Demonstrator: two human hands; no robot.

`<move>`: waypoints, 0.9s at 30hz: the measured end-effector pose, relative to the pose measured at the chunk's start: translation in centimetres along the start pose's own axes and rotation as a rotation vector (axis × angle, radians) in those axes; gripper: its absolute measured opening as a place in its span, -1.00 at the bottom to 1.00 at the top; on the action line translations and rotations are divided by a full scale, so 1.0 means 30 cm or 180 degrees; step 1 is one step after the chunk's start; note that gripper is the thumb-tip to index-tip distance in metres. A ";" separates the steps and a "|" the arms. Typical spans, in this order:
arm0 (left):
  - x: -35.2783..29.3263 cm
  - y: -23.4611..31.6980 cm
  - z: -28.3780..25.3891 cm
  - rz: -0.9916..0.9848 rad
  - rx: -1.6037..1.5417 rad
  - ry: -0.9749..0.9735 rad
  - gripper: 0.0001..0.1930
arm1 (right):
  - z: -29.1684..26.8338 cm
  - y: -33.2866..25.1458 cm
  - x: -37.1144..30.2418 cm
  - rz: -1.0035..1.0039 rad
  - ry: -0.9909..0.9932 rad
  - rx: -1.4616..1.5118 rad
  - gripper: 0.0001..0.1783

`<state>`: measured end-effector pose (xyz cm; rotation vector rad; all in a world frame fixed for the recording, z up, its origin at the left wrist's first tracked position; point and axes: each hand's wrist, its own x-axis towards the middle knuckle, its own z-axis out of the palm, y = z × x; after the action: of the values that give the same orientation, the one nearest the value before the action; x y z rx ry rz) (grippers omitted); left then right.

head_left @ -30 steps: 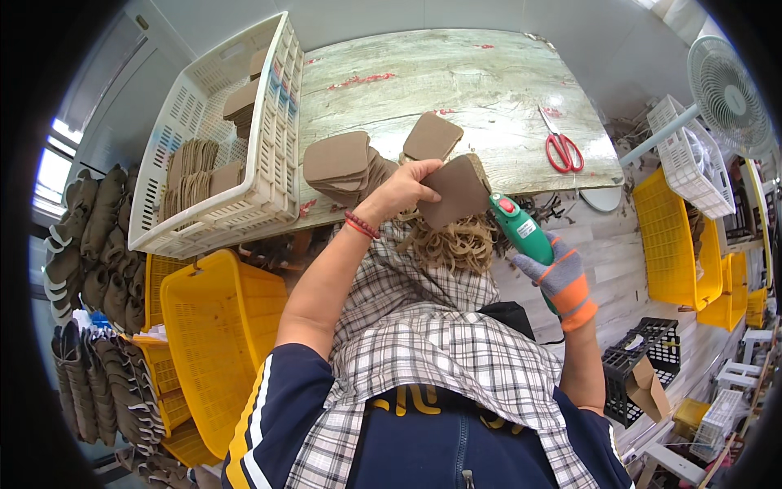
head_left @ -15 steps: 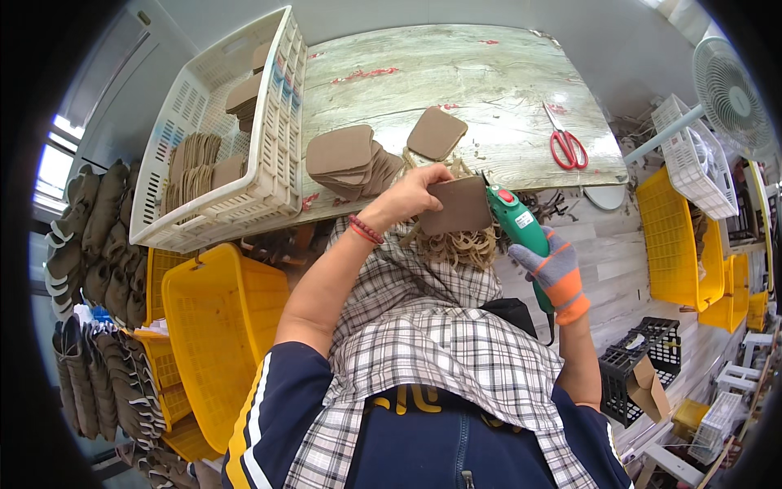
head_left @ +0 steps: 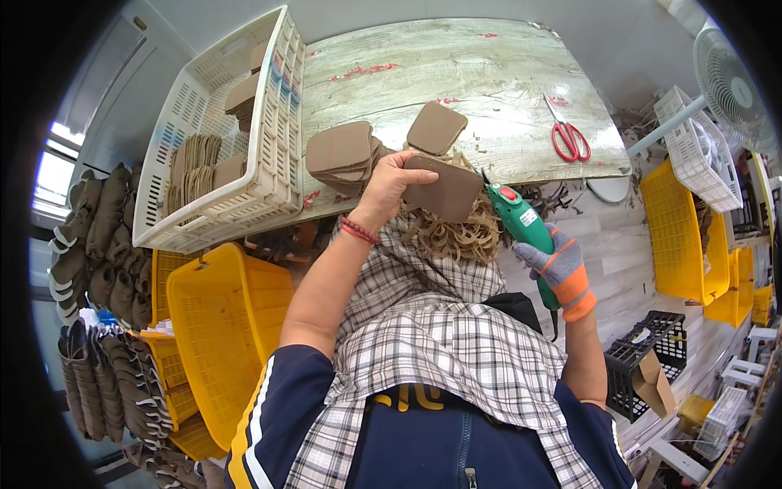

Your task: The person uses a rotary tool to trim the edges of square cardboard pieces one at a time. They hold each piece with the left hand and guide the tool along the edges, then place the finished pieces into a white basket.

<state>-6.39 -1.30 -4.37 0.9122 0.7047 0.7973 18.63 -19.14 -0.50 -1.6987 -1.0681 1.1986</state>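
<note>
My left hand (head_left: 386, 189) is bare and pinches a brown rounded-square pad (head_left: 446, 192) by its upper left edge, thumb on top. Facing the pad's right edge is the pointed tip of a green handheld electric cutter (head_left: 523, 217) with a red button. My right hand (head_left: 564, 273), in a grey and orange glove, wraps round its body. Whether blade and pad touch is hard to tell. Under the pad, curled tan trimmings (head_left: 460, 240) heap over my lap. A stack of similar pads (head_left: 339, 149) and a smaller pile of pads (head_left: 437, 128) lie on the table just beyond.
Red-handled scissors (head_left: 572, 142) lie at the right of the wood-patterned table (head_left: 456, 57). A white crate (head_left: 281, 122) with more pads stands on the left. Yellow bins (head_left: 204, 326) flank me. On the right are a black crate (head_left: 623, 367) and a fan (head_left: 729, 90).
My left hand has drawn back a little to the left. The pad has turned clockwise in it, its right side now lower. The cutter stays almost in place.
</note>
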 end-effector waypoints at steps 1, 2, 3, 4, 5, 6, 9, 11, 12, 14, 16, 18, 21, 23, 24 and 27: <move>0.000 0.003 0.003 -0.0006 0.0079 -0.0027 -0.68 | -0.001 -0.003 -0.003 0.0003 -0.0011 -0.0028 -0.45; -0.001 0.007 0.009 -0.0012 0.0158 -0.0054 -0.69 | -0.002 -0.003 -0.005 0.0006 -0.0030 -0.0061 -0.45; -0.001 0.009 0.015 -0.0018 0.0236 -0.0081 -0.69 | -0.003 -0.002 -0.007 0.0009 -0.0050 -0.0094 -0.45; -0.001 0.012 0.019 -0.0010 0.0346 -0.0118 -0.71 | -0.005 -0.003 -0.007 0.0006 -0.0073 -0.0129 -0.45; 0.001 0.011 0.019 -0.0026 0.0422 -0.0168 -0.73 | -0.003 -0.006 -0.010 -0.0004 -0.0105 -0.0153 -0.43; 0.005 0.012 0.017 -0.0043 0.0498 -0.0217 -0.75 | -0.004 -0.007 -0.012 -0.0024 -0.0123 -0.0201 -0.42; 0.020 0.027 0.011 -0.0135 0.0769 -0.0207 -0.79 | -0.008 0.011 -0.016 -0.0132 -0.0156 -0.0388 -0.39; 0.026 0.042 0.009 -0.0141 0.0896 -0.0225 -0.81 | -0.008 0.018 -0.019 -0.0120 -0.0188 -0.0488 -0.39; 0.026 0.048 0.010 -0.0143 0.0959 -0.0233 -0.82 | -0.007 0.020 -0.019 -0.0114 -0.0205 -0.0538 -0.39; 0.028 0.053 0.022 -0.0197 0.1005 -0.0234 -0.81 | 0.003 0.024 -0.017 -0.0229 -0.0193 -0.0477 -0.40; 0.030 0.052 0.031 -0.0318 0.0979 -0.0265 -0.80 | 0.019 0.000 -0.022 -0.0183 -0.0181 -0.0454 -0.41; 0.033 0.040 0.037 -0.0332 0.1096 -0.0273 -0.82 | 0.032 -0.017 -0.022 -0.0110 -0.0192 -0.0373 -0.41; 0.037 0.036 0.038 -0.0437 0.1132 -0.0492 -0.77 | 0.047 -0.011 -0.013 -0.0156 -0.0141 -0.0337 -0.42; 0.033 0.040 0.048 -0.0497 0.1118 -0.0569 -0.77 | 0.052 -0.023 -0.013 -0.0139 -0.0135 -0.0299 -0.41; 0.033 0.041 0.052 -0.0527 0.1111 -0.0607 -0.77 | 0.053 -0.027 -0.012 -0.0130 -0.0131 -0.0280 -0.41; 0.050 0.015 0.026 -0.0525 0.1201 -0.0781 -0.77 | 0.055 -0.031 -0.005 -0.0120 -0.0140 -0.0346 -0.41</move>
<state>-5.11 -0.19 -3.93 1.2505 0.7146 0.4009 16.83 -18.75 -0.02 -1.7334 -1.2062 1.1776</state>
